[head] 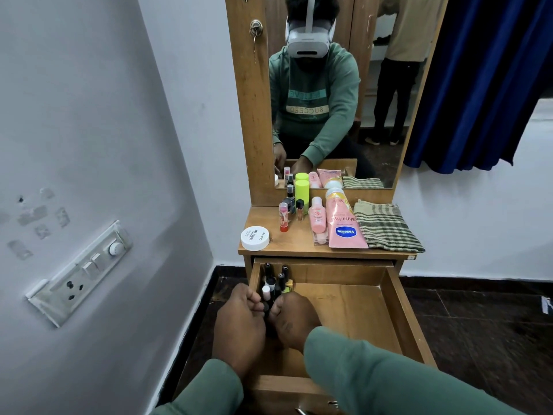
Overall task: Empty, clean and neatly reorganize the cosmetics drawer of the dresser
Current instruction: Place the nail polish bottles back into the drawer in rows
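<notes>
The nail polish bottles stand bunched along the left wall of the open drawer, your left hand and right hand both curled round the nearest ones from either side, below a dresser top holding a Vaseline tube and checked cloth.

There is only one view, from the camera on the person's head. It looks forward and down into the open light-brown wooden drawer, which is very near. Further ahead are the wooden dresser table and the tall wood-framed mirror, which faces the camera.
</notes>
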`<state>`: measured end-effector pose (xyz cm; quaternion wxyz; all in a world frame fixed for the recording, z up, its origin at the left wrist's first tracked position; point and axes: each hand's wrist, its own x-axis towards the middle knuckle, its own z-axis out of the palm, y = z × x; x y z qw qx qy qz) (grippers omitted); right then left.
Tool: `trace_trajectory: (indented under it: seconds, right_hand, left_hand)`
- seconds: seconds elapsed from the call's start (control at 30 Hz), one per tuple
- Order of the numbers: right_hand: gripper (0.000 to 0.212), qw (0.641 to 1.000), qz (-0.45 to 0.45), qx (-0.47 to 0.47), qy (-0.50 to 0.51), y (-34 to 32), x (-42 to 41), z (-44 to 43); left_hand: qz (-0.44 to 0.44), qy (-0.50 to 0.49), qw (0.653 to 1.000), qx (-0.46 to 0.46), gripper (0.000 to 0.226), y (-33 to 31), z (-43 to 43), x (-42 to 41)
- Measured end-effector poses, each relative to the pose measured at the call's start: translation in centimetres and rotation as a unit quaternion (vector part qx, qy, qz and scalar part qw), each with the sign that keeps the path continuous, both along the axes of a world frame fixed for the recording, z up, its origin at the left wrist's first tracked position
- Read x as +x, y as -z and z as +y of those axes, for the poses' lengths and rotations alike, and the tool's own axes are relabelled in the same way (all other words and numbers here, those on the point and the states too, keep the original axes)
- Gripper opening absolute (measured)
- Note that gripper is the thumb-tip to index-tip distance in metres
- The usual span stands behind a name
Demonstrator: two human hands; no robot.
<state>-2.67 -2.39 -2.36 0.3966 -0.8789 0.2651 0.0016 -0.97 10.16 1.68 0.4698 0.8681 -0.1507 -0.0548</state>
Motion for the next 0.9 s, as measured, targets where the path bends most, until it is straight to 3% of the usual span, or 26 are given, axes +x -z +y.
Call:
trace_trajectory:
  seconds: [0.27,0.37,0.5,0.67,0.77,0.9]
  right_hand:
    - [0.015,0.995,-0.079,0.013,0.060,-5.7,-0.9,-1.9]
    - [0.009,0.978,-0.160,0.019,0.131,-9.9,0.5,-3.9]
    - [0.021,0.955,-0.252,0.009,0.157,-12.1,4.0,-5.9]
    - [0.023,0.959,-0.232,-0.021,0.162,-11.2,7.6,-7.4]
    - [0.029,0.972,-0.198,0.006,0.128,-10.2,7.9,-7.9]
    - [0.029,0.972,-0.193,0.044,0.125,-9.5,7.9,-7.9]
  left_hand:
    - [-0.038,0.044,0.998,-0.034,0.028,-2.9,-2.2,1.0]
    - [-0.068,0.042,0.994,-0.071,0.022,-5.4,-4.6,2.6]
    - [-0.109,0.061,0.991,-0.056,0.032,-8.0,-8.5,5.8]
    - [-0.134,0.055,0.989,0.031,0.033,-8.4,-11.2,9.1]
    - [-0.115,0.051,0.991,0.047,0.021,-7.8,-11.4,9.7]
    - [-0.088,0.066,0.993,0.032,0.029,-7.3,-11.2,9.3]
